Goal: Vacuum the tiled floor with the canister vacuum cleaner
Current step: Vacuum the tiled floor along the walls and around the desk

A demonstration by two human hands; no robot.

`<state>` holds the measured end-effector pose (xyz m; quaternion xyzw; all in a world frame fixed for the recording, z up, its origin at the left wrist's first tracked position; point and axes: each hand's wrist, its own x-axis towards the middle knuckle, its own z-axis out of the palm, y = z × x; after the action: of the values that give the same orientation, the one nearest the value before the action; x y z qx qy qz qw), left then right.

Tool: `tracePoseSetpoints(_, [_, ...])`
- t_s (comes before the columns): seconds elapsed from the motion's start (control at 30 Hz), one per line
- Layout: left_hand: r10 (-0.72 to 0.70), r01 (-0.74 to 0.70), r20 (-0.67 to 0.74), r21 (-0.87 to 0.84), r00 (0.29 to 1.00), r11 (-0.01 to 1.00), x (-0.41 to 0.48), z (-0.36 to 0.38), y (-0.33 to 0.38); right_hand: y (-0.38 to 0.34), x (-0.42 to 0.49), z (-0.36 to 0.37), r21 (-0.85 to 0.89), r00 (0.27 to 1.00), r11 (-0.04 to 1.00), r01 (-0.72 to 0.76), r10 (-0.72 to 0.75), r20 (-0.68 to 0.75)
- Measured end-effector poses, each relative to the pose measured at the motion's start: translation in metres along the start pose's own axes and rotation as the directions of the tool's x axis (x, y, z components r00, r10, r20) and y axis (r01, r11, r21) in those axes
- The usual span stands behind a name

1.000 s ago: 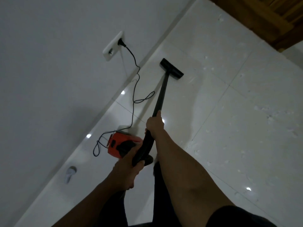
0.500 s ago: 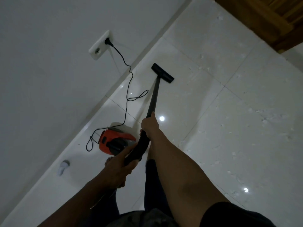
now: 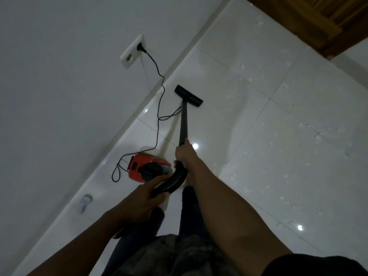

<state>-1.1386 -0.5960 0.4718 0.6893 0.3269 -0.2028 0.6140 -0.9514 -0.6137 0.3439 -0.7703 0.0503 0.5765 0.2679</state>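
A: What moved?
B: Floor nozzle (image 3: 188,96) slid toward the wall (image 3: 59,96). It's at 12 o'clock of right hand (image 3: 184,154), which grips the wand (image 3: 183,124).
A: Left hand?
B: Left hand (image 3: 145,196) grips the hose (image 3: 175,179). Orange canister (image 3: 137,166) on the tiled floor (image 3: 278,156), at its 12 o'clock.

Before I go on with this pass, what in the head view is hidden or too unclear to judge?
All in the head view:
1. Where the hose runs on to the red canister: covered by the left hand.
2. Pale object by the wall: too dim and blurred to identify.
3. Wooden piece, top right: cut off by the frame edge.
4. Grip of the right hand on the wand: fingers hidden behind the hand itself.
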Motion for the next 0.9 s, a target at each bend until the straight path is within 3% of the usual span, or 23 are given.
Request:
tracePoseSetpoints(0.4, [0.075, -0.076, -0.03, -0.037, 0.997, 0.996, -0.078, -0.022, -0.056, 0.012, -0.042, 0.085, -0.17, 0.999, 0.985, 0.02, -0.028, -0.041])
tracePoseSetpoints(0.63, [0.067, -0.071, -0.067, -0.059, 0.996, 0.996, -0.079, -0.019, -0.064, 0.006, -0.038, 0.094, -0.029, 0.996, 0.997, -0.075, 0.074, -0.051])
tracePoseSetpoints(0.9, [0.064, -0.059, 0.03, -0.149, 0.998, 0.987, -0.04, -0.02, -0.033, 0.008, -0.029, 0.036, 0.152, 0.972, 0.972, -0.178, 0.198, -0.128])
